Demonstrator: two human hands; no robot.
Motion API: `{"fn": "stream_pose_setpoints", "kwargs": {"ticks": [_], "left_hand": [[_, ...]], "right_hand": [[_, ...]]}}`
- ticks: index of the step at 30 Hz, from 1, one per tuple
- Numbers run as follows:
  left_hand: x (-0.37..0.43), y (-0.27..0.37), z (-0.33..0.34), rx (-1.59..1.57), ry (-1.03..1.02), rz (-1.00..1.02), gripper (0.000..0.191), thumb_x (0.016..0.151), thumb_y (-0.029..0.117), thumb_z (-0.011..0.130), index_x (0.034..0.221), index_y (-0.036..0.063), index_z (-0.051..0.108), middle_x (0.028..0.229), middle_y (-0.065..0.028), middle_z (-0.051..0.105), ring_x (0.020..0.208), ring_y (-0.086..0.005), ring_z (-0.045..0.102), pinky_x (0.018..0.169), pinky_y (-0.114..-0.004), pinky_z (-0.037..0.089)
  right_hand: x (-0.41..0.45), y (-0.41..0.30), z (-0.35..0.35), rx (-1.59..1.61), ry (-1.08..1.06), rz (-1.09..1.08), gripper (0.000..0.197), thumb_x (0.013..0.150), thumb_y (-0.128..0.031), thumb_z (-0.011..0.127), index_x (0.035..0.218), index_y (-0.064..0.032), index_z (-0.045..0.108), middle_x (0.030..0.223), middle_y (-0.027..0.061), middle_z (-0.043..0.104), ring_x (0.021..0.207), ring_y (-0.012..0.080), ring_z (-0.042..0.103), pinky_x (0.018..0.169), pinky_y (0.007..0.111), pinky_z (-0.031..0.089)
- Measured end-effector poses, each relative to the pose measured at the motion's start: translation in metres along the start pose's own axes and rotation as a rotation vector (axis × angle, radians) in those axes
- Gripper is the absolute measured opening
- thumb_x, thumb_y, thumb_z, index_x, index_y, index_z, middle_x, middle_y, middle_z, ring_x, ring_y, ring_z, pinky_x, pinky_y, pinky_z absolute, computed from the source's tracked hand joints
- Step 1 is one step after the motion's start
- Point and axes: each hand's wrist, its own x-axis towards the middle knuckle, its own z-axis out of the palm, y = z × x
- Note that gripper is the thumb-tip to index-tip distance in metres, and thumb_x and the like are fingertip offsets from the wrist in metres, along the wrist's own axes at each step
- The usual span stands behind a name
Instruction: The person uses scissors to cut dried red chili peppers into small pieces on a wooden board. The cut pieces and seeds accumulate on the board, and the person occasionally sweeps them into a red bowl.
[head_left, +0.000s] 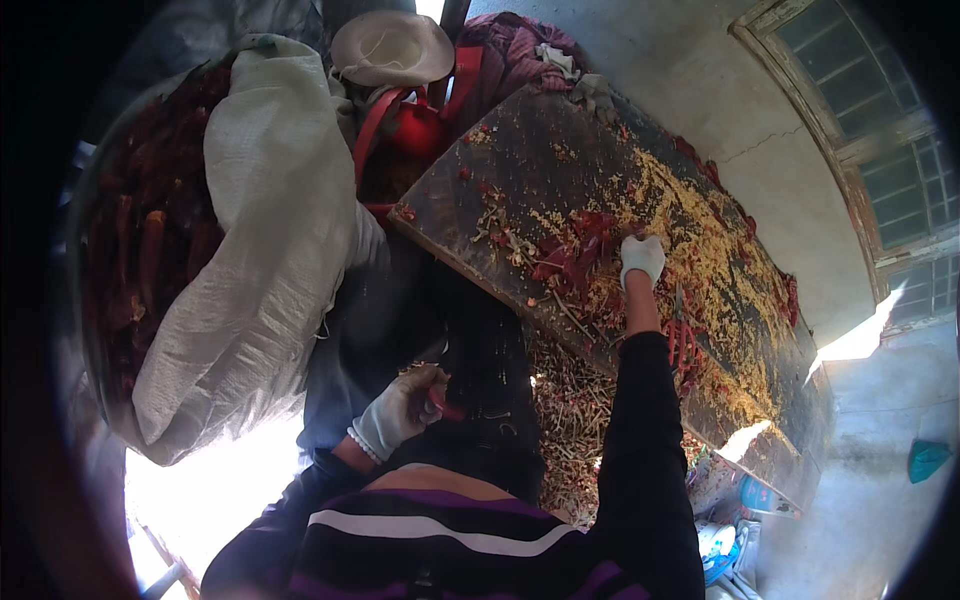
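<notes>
Above my lap, my left hand (397, 411), in a white glove with a dirtied palm, is closed around a red piece of dried chili pepper (445, 403). My right hand (643, 259), gloved too, reaches out over the dark wooden table (517, 142). Its fingers point away from me and are mostly hidden, so whether they grip anything does not show. Just left of it lies a pile of dark red pepper skins (581, 251). Yellow seeds (705, 240) are strewn thickly to its right. Scissors with red handles (681, 343) rest on the table beside my right forearm.
A white woven sack (262, 225) with whole dried red peppers (150, 255) stands at my left. Beyond it are a pale hat (394, 46) and a red chair (366, 139). Stems (566, 427) cover the floor below the table edge. A wall (757, 142) bounds the table's far side.
</notes>
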Motion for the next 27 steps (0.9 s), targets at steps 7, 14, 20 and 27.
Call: {"fn": "stream_pose_setpoints", "kwargs": {"ticks": [7,14,20,27], "left_hand": [[0.004,0.001,-0.004,-0.313,0.082,-0.121,0.024,0.100,0.027,0.053,0.092,0.0047,0.060,0.071,-0.0053,0.062,0.076,-0.0187,0.063,0.059,-0.030,0.054],[0.003,0.001,0.013,-0.418,0.194,-0.186,0.017,0.097,0.020,0.057,0.099,0.0032,0.061,0.081,-0.0074,0.067,0.086,-0.0232,0.067,0.072,-0.038,0.060],[0.014,0.009,0.041,-0.257,0.028,0.025,0.020,0.099,0.022,0.056,0.110,0.0047,0.056,0.081,0.0004,0.057,0.068,-0.0111,0.056,0.062,-0.023,0.048],[0.020,0.022,0.068,0.211,-0.175,0.315,0.041,0.095,0.034,0.063,0.125,0.0066,0.056,0.075,0.0052,0.048,0.060,-0.0040,0.043,0.054,-0.020,0.035]], "right_hand": [[0.018,-0.009,0.004,0.339,-0.123,0.321,0.031,0.091,-0.017,0.055,0.120,-0.0048,0.059,0.111,0.0144,0.065,0.082,0.0276,0.066,0.070,0.044,0.055],[-0.001,0.020,-0.017,0.677,-0.118,-0.010,0.011,0.095,-0.007,0.050,0.103,-0.0020,0.056,0.086,0.0052,0.052,0.065,0.0170,0.041,0.066,0.032,0.042],[-0.091,0.046,-0.022,1.194,-0.550,-0.320,0.010,0.095,-0.008,0.054,0.102,-0.0016,0.054,0.085,0.0029,0.053,0.071,0.0132,0.047,0.068,0.027,0.045],[-0.232,0.071,-0.016,1.093,-1.009,-0.303,0.015,0.096,-0.018,0.055,0.098,-0.0026,0.055,0.079,0.0048,0.059,0.072,0.0128,0.056,0.070,0.027,0.046]]}}
